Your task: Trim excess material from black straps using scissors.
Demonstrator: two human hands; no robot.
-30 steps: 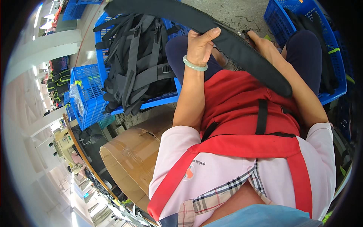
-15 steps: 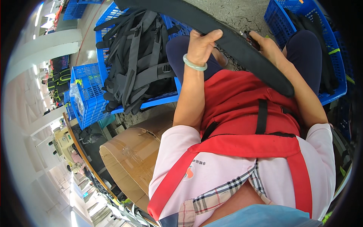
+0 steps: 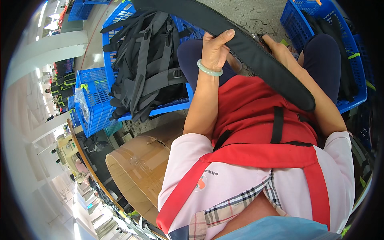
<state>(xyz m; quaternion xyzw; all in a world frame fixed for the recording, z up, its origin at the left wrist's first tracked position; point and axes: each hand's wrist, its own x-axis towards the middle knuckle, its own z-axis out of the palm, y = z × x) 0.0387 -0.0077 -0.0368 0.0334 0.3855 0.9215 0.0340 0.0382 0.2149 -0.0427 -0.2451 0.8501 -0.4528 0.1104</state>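
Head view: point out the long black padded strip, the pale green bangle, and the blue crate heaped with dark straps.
Black padded strip (image 3: 256,53): head view, on the middle of its broad face.
Pale green bangle (image 3: 209,72): head view, on its front curve.
Blue crate (image 3: 172,107): head view, on its near rim.

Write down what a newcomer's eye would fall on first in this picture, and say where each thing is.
The bright red apron stands out first, across the wearer's lap right of centre. Across it slants a long black padded strip, gripped near the top by the left hand, with a pale green bangle at that wrist. Left of the knees, dark straps heap over a blue plastic crate.
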